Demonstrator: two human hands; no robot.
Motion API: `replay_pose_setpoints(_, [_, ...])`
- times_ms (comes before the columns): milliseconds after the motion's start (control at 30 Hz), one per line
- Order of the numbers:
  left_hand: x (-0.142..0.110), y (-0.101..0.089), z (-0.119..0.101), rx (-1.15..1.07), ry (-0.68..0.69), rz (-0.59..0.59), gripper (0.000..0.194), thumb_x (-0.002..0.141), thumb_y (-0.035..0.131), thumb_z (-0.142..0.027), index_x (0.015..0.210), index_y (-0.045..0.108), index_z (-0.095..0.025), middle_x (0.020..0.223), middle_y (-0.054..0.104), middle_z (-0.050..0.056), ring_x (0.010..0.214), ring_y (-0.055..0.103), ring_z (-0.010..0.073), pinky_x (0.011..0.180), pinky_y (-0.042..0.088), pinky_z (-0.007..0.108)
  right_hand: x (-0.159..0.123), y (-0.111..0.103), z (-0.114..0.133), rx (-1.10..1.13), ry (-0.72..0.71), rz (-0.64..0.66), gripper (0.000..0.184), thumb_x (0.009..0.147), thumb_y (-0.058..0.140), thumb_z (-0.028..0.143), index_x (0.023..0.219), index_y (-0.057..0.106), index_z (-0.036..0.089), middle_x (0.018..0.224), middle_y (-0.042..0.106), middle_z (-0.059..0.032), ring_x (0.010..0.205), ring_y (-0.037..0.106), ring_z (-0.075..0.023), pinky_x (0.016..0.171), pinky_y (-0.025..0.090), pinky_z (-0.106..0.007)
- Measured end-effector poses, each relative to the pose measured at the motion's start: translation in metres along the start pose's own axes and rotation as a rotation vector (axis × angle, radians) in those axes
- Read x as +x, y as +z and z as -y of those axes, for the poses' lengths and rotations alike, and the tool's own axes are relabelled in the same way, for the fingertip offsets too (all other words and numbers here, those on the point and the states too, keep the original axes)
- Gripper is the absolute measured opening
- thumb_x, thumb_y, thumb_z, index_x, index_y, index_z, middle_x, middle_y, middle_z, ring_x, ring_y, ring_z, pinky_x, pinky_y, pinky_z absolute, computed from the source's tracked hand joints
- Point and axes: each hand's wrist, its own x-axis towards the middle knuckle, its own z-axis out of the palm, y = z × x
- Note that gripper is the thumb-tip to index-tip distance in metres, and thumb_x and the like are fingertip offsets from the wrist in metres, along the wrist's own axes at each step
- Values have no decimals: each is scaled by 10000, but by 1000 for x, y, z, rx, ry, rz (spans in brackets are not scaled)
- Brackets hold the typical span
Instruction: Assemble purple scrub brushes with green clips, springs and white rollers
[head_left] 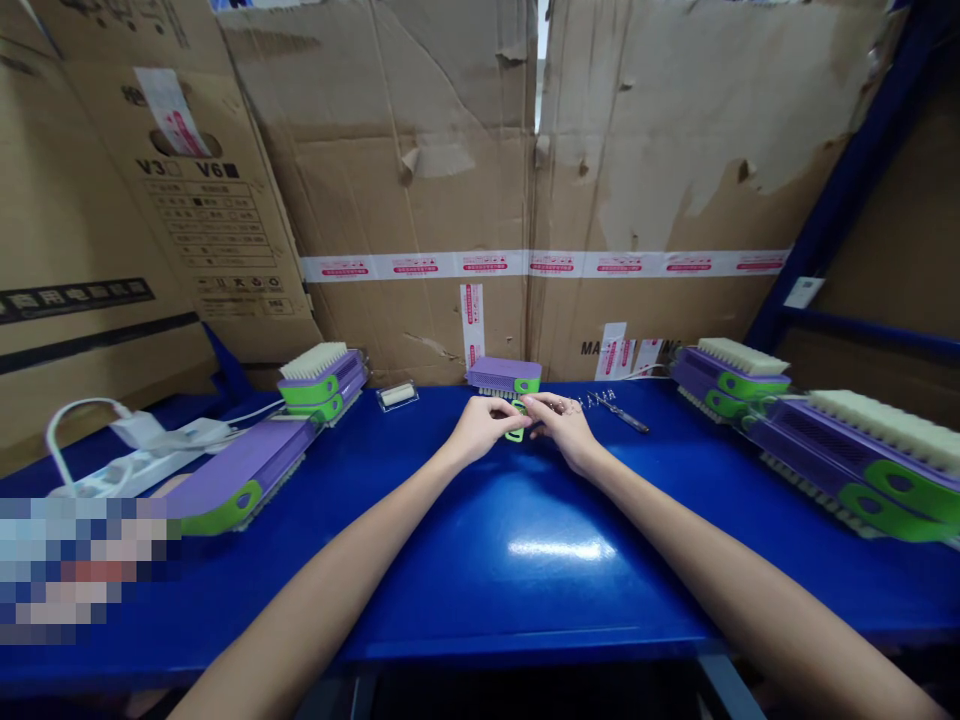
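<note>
Over the middle of the blue table, my left hand (478, 430) pinches a small bright green plastic piece (514, 435) between thumb and fingers. The fingers of my right hand (561, 424) are closed on the same piece from the other side. Its upper part is partly hidden by my fingertips. Just behind my hands lies a purple-and-green brush (504, 374), bristles down. Several small shiny metal parts (598, 399), too small to name surely, lie to the right of my right hand, with a thin dark tool (628, 418) beside them.
Stacked purple-and-green brushes (321, 382) stand at left, another long brush (240, 470) before them. More brush stacks (731, 378) line the right. A white power strip (142, 462) with cables sits far left. A cream block (397, 395) lies at the back. Cardboard sheets (420, 180) wall the table (420, 590).
</note>
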Motion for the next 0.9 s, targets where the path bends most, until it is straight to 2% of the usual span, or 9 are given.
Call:
replay_pose_setpoints(133, [1, -2, 2, -102, -24, 38, 300, 628, 716, -415, 703, 699, -125, 711, 695, 50, 658, 600, 148, 651, 456, 267, 2, -1, 0, 177, 86, -30, 341, 580, 782, 396, 777, 668, 142, 650, 617, -4, 600, 591, -126, 542, 530, -251])
replay_pose_setpoints(333, [4, -3, 8, -110, -75, -48, 276, 636, 692, -394, 681, 675, -121, 659, 660, 25, 617, 554, 123, 615, 416, 250, 3, -2, -1, 133, 132, -69, 376, 532, 822, 402, 735, 661, 129, 596, 624, -12, 548, 593, -121, 519, 537, -246])
replay_pose_setpoints(467, [3, -2, 5, -24, -80, -108, 243, 648, 666, -367, 627, 665, -125, 596, 629, 10, 567, 513, 114, 549, 373, 235, 4, -1, -5, 68, 49, -33, 375, 525, 819, 409, 735, 675, 134, 630, 657, -22, 572, 618, -141, 601, 552, -297])
replay_pose_setpoints(667, [2, -5, 5, 110, -74, -145, 286, 692, 630, -386, 613, 673, -115, 538, 601, 4, 516, 480, 103, 500, 326, 231, 4, -5, -8, -247, -154, 2, 284, 646, 735, 377, 826, 711, 158, 762, 711, -52, 701, 654, -185, 686, 526, -322])
replay_pose_setpoints(767, [2, -5, 9, 106, -89, -126, 245, 697, 640, -346, 657, 694, -110, 604, 654, 27, 564, 545, 122, 548, 390, 237, 4, -7, -10, -347, -233, -11, 250, 666, 717, 352, 831, 719, 165, 849, 720, -69, 770, 662, -199, 716, 517, -313])
replay_pose_setpoints(900, [4, -2, 13, -9, -137, -132, 179, 641, 699, -214, 777, 710, -98, 759, 712, 73, 696, 639, 162, 686, 489, 268, 6, -8, -14, -317, -228, 11, 274, 659, 717, 360, 842, 716, 156, 789, 719, -65, 716, 657, -191, 658, 510, -288])
